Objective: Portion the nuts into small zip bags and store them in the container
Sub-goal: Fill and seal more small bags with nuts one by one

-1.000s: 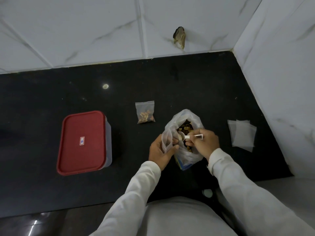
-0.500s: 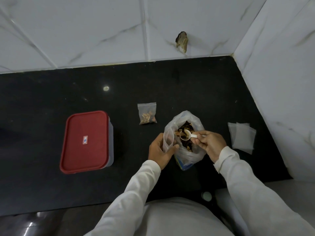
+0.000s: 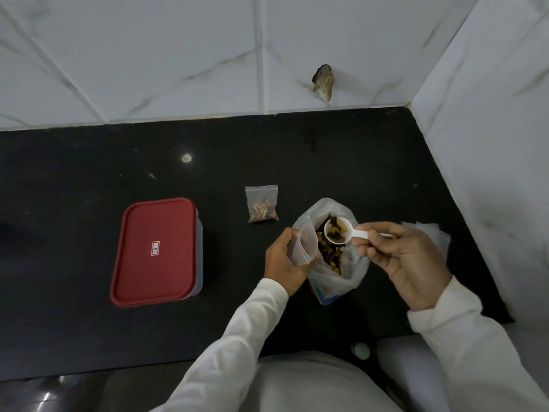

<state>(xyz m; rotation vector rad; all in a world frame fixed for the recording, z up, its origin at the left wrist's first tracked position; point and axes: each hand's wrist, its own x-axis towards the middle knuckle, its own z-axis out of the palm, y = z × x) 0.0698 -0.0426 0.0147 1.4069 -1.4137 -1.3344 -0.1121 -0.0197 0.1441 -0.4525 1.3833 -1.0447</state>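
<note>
Scoop lifted out, loaded

My right hand (image 3: pixel 407 257) has raised the scoop (image 3: pixel 337 231) of nuts above the big bag (image 3: pixel 332 281); my left hand (image 3: pixel 286 263) pinches a zip bag (image 3: pixel 303 248) open beside it. Filled bag (image 3: pixel 262 205), lidded container (image 3: pixel 156 251) sit left.

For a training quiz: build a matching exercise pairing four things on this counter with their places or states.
Things:
1. scoop
2. container
3. filled zip bag
4. empty zip bag

States:
A. lying flat on the counter, nuts inside
B. held open in the left hand
C. lid on
D. loaded, held by the right hand above the big nut bag

Pairs: 1-D, 2-C, 3-A, 4-B
</note>
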